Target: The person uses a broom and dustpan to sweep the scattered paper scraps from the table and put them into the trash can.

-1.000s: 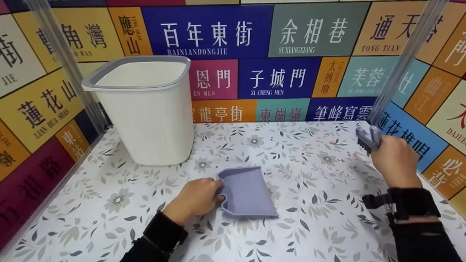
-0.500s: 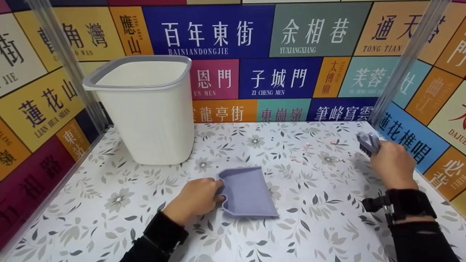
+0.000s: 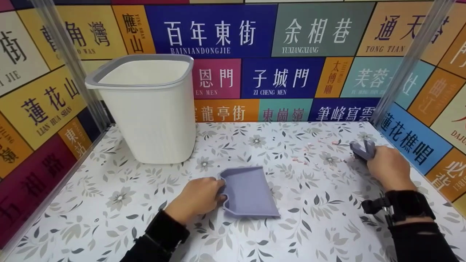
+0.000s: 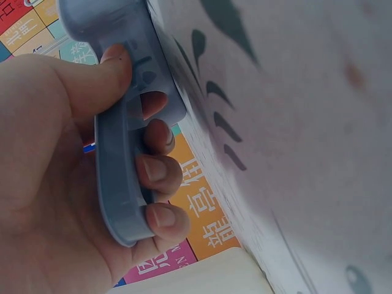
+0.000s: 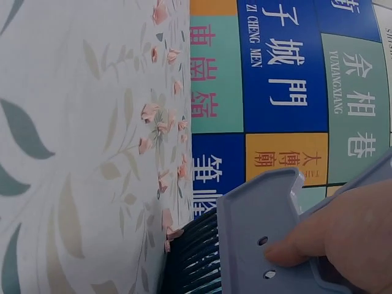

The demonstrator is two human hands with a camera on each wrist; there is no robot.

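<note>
A grey-purple dustpan (image 3: 251, 193) lies on the flowered tabletop with its wide lip toward the right. My left hand (image 3: 198, 196) grips its handle, and in the left wrist view the fingers (image 4: 162, 171) curl through the handle loop. At the right, my right hand (image 3: 389, 165) holds a small hand brush (image 3: 362, 149) of the same colour. Its dark bristles (image 5: 193, 257) point down at the tabletop in the right wrist view, right by some pink crumpled paper scraps (image 5: 150, 113). Those scraps lie scattered between the brush and the dustpan, toward the back.
A white bin (image 3: 153, 123) with a grey rim stands at the back left, its top open. Walls covered in coloured street-sign panels (image 3: 282, 78) close off the back and sides of the flowered tabletop (image 3: 153, 225).
My right hand has lowered the brush and brought it a little to the left, toward the scraps. The left hand and dustpan stay about where they were.
</note>
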